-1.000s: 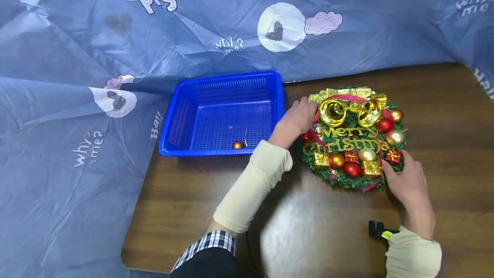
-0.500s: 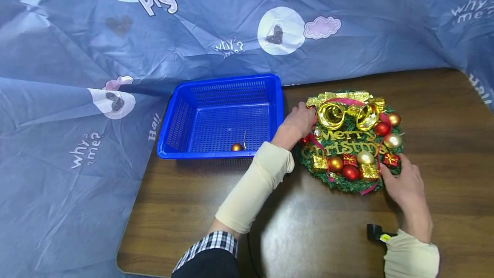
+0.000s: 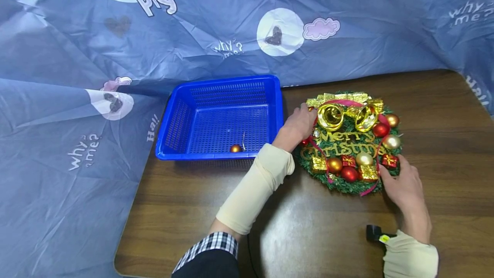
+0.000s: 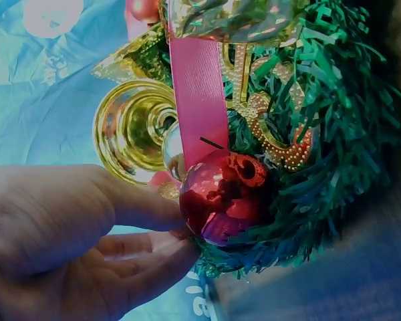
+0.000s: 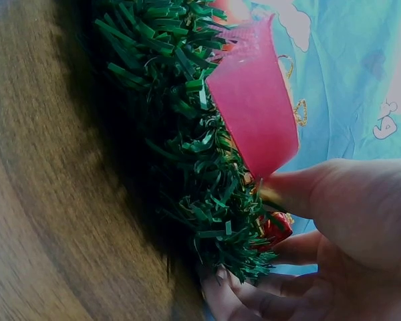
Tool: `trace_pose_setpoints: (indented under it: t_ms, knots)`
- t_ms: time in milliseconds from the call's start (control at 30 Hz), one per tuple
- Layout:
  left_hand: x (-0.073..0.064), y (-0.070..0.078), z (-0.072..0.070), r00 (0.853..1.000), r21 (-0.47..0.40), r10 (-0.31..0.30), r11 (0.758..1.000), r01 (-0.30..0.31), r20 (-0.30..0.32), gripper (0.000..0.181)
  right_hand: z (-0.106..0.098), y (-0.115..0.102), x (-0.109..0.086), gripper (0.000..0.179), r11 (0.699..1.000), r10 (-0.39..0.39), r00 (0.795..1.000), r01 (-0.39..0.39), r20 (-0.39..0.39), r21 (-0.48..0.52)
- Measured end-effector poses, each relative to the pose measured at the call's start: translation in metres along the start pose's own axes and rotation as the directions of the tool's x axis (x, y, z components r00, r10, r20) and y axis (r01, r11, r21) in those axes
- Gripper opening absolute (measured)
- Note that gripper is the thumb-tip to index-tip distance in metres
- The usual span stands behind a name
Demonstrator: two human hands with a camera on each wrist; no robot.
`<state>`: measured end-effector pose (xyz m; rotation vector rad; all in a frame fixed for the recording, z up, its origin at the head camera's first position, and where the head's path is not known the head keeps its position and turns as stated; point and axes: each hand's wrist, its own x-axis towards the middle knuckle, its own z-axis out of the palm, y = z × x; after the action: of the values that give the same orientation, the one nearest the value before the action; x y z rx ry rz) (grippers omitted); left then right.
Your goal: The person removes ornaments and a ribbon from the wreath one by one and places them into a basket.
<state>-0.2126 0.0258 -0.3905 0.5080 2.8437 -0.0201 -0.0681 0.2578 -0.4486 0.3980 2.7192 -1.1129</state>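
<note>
A Christmas wreath (image 3: 349, 140) of green tinsel lies on the right side of the table, with gold bells (image 3: 329, 117), red and gold balls, small gift boxes, pink ribbon and gold "Merry Christmas" lettering. My left hand (image 3: 299, 123) grips its upper left edge. In the left wrist view, the thumb and fingers close in beside a shiny red ball (image 4: 224, 197). My right hand (image 3: 405, 183) holds the lower right edge. The right wrist view shows the thumb near the pink ribbon (image 5: 257, 100) and fingers curled beneath the tinsel, with some fingertips hidden.
Left of the wreath stands a blue plastic basket (image 3: 220, 156) holding one orange-gold ball (image 3: 235, 148) and a thin pale strand. A blue printed cloth (image 3: 193, 20) hangs behind the wooden table (image 3: 185, 209). Near my right wristband is a small black device (image 3: 373, 233).
The whole head view has shifted slightly, so the scene sits a little lower. Both hands keep their hold on the wreath, which stays in about the same place.
</note>
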Motion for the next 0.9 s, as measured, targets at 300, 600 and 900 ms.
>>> trace_pose_setpoints:
  t_ms: [300,600,900]
  knots:
    - [-0.0011,0.0017,-0.0069,0.999,-0.038,0.001,0.999,-0.003,-0.034,0.028,-0.0018,-0.0016,-0.0003,0.074,1.0,0.025,0.999,-0.026,0.028,0.012]
    - [0.0003,0.0014,-0.0009,0.999,0.022,-0.036,0.999,0.037,-0.035,0.028,-0.0012,-0.0028,-0.0017,0.072,1.0,0.017,1.0,-0.018,0.017,0.011]
    - [-0.0041,-0.0013,-0.0054,0.992,0.007,-0.084,0.996,0.085,-0.098,0.025,-0.0008,-0.0026,-0.0014,0.074,1.0,0.025,0.999,-0.025,0.024,0.001]
